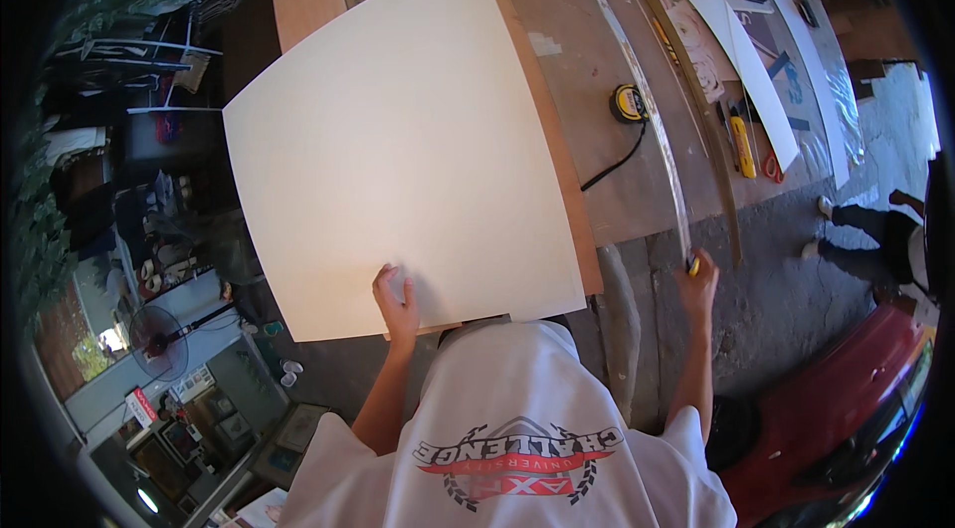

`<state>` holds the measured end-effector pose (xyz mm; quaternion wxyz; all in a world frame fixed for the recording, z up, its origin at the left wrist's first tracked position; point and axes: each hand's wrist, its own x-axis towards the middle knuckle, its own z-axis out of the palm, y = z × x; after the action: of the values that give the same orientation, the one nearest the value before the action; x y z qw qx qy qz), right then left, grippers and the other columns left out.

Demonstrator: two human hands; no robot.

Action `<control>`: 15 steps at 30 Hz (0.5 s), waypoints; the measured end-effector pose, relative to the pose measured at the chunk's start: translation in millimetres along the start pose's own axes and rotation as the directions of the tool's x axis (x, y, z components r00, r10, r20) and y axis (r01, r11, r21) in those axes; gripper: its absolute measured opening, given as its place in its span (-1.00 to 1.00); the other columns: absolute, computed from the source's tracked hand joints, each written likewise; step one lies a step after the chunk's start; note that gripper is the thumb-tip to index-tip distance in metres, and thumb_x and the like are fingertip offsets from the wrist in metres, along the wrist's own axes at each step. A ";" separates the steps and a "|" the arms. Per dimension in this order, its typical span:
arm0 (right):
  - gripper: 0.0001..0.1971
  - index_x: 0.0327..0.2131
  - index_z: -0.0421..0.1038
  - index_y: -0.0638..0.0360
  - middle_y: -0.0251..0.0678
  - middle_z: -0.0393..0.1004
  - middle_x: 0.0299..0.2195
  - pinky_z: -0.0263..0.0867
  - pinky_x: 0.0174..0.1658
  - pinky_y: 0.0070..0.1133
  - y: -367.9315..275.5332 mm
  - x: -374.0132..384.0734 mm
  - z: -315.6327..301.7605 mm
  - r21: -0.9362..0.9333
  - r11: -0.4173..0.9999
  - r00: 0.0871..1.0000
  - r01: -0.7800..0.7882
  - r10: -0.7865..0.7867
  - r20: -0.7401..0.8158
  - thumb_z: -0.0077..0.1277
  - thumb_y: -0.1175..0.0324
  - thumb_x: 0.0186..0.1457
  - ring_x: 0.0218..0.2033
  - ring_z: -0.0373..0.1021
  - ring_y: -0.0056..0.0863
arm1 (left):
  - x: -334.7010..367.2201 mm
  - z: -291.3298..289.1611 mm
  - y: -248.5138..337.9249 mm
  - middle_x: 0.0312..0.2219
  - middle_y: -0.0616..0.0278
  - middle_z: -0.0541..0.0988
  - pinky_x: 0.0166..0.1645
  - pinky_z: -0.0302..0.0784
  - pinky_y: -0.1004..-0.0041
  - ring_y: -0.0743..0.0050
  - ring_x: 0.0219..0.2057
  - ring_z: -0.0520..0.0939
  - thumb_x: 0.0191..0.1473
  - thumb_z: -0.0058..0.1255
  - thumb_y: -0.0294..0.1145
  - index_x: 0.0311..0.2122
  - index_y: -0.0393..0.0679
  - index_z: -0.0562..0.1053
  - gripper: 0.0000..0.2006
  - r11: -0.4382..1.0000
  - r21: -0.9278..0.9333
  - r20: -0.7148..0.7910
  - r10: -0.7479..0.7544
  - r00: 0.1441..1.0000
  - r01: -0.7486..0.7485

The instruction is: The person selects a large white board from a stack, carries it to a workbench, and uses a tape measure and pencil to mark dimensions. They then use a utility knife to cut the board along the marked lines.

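A large white board [398, 150] lies in front of me on top of brown sheets. My left hand [396, 304] rests at its near edge, thumb and fingers apart, with nothing seen in it. Out to the right, my right hand [700, 281] is closed on a small yellow tool [694, 267]. Most of that tool is hidden by the fingers, so its kind is unclear. The near end of a long metal straightedge [652, 100] reaches that hand; whether the fingers also grip it I cannot tell.
Right of the board lie a yellow-black tape measure [628, 104], a yellow utility knife [742, 144], red-handled scissors [772, 167], a long brown strip [718, 165] and white strips [731, 40]. A fan [159, 341] stands left; a red car [836, 409] and another person [880, 234] are right.
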<state>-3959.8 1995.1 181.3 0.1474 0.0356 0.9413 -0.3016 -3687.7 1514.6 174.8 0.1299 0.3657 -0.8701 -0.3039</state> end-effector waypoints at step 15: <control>-0.59 -0.24 0.53 0.42 -0.14 0.47 -0.51 0.31 -0.40 -0.30 -88.9 -140.6 117.0 0.064 0.940 0.929 0.334 -0.317 -0.189 0.33 0.45 -0.25 -0.47 0.36 -0.14 | 147.5 111.6 147.0 0.21 -0.12 0.33 0.29 0.30 0.11 -0.13 0.22 0.36 0.22 0.09 -0.25 0.15 -0.26 0.33 -0.53 0.869 -0.238 0.210 0.482 0.850 -0.434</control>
<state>-3809.5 1858.0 182.3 0.0096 -0.0876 0.9280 -0.3619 -3922.7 1538.0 179.8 0.1150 0.0900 -0.9100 -0.3880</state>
